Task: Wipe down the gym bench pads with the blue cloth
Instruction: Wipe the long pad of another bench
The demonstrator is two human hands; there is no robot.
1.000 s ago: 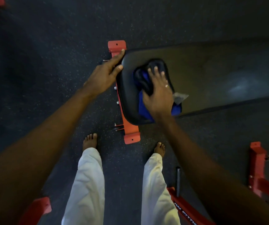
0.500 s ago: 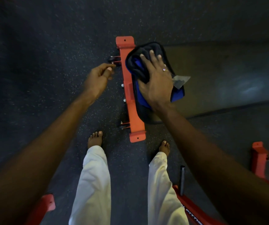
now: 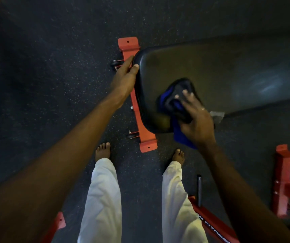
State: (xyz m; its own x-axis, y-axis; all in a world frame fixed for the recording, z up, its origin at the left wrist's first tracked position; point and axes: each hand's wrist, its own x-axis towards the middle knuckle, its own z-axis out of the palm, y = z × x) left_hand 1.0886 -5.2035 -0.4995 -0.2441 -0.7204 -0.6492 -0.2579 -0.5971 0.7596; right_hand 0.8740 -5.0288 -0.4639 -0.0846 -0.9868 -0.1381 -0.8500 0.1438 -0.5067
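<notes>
We see the bench pad [image 3: 202, 64] as black upholstery, vinyl or leather by its look, smooth with a dull sheen and a paler glossy patch toward its right end. At the pad's near edge the blue cloth [image 3: 182, 137] looks like soft, matt fabric, bunched into folds. Under the pad's left end the frame foot [image 3: 147, 139] is orange-red painted metal, smooth and satin. Around the pad the floor [image 3: 53, 76] looks rubber-like: dark, matt, grainy, flecked pale. Below the pad, the trousers [image 3: 104, 199] are white matt cloth, creased
</notes>
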